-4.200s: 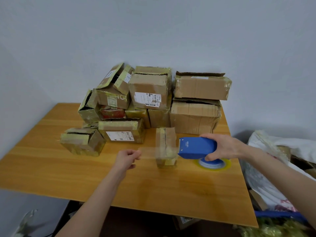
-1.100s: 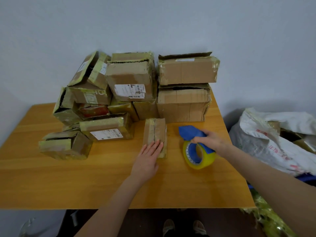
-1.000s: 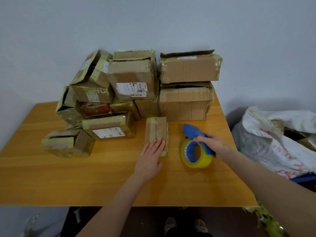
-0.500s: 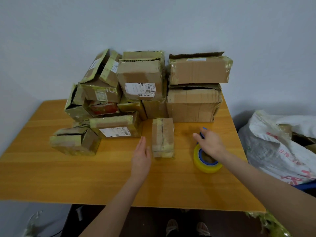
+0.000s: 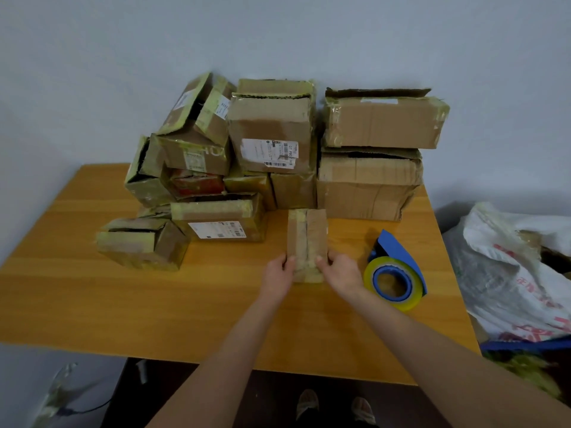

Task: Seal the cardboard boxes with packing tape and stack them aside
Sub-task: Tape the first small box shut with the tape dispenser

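Observation: the small box stands on the surface near its middle, just in front of the heap of boxes against the wall. A pale strip of tape runs lengthwise over its top seam and down the near end.

Hands: the left hand grips the near left corner of the small box and the right hand grips the near right corner, fingers curled round the sides and thumbs on top. Neither is spread flat or empty. Judgement: a two-sided hold at the near end suits lifting or turning the box, which points to the seam being done and the box being ready to stack.

The tape dispenser, blue with a yellowish roll, lies on the surface just right of the right hand and untouched, within easy reach for the next box.

Markings: the upper middle box carries a white shipping label with barcodes; "07" and "H18" can be made out, the characters between are uncertain. The box left of it shows the large letters "HO", the rest hidden. The low box bears a barcode label too small to read. The white sack beside the surface has red characters, creased and illegible
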A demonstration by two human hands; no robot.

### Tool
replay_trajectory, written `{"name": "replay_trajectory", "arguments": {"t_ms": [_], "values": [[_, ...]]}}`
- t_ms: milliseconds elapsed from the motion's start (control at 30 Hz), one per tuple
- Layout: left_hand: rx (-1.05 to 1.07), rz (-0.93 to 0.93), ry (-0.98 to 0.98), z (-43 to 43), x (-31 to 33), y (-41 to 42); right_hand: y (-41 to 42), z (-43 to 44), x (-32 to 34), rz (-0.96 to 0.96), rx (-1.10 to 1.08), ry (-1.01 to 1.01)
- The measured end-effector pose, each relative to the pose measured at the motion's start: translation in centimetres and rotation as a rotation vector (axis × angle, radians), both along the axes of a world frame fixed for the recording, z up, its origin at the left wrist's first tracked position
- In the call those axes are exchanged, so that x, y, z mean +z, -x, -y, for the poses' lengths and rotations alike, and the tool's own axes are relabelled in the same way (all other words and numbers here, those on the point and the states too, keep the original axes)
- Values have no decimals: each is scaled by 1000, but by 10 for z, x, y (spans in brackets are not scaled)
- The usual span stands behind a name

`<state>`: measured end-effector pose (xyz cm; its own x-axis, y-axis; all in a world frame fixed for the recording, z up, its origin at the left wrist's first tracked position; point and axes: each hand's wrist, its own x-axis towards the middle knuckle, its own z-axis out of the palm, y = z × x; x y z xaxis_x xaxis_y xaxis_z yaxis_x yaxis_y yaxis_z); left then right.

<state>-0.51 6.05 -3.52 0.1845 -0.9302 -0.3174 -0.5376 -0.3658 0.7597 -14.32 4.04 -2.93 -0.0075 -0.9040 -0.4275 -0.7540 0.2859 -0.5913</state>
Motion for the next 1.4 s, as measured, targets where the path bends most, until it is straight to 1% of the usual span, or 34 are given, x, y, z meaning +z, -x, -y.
{"name": "replay_trajectory", "arguments": {"t_ms": [67,100,200,300,367,433,500,567,700,800,900,967,1067,1200,1300,1367,1400], "values": [[30,-98,28,-7,-2,-6,6,2,3,16,46,-20],[64,-98,52,-10,-1,-6,9,2,4,30,54,-20],[154,-15,80,-13,-5,-4,10,1,4,44,42,10],[116,-57,62,-13,-3,-5,13,-1,4,26,42,32],[88,-115,51,-16,0,-12,17,-3,5,55,70,55],[43,-121,54,-19,1,-17,22,-6,6,104,103,99],[8,-89,59,-20,2,-20,25,-9,7,155,142,150],[-38,-37,75,-19,2,-22,26,-11,5,160,184,183],[-135,111,123,-18,4,-20,26,-13,0,43,251,225],[-154,248,175,-17,4,-17,24,-10,-2,-49,312,270],[-153,347,169,-14,0,-17,19,-7,-3,-191,404,252],[-164,380,144,-12,-2,-15,17,-4,-4,-231,444,226],[-175,356,113,-10,-1,-14,20,1,-4,-179,467,178],[-212,325,120,-9,-2,-18,27,4,-8,-100,501,181],[-230,249,85,-10,-5,-23,35,5,-3,-69,545,94],[-237,172,51,-9,-3,-25,39,4,0,-15,493,131],[-229,131,52,-9,0,-23,38,4,2,16,419,173]]}}
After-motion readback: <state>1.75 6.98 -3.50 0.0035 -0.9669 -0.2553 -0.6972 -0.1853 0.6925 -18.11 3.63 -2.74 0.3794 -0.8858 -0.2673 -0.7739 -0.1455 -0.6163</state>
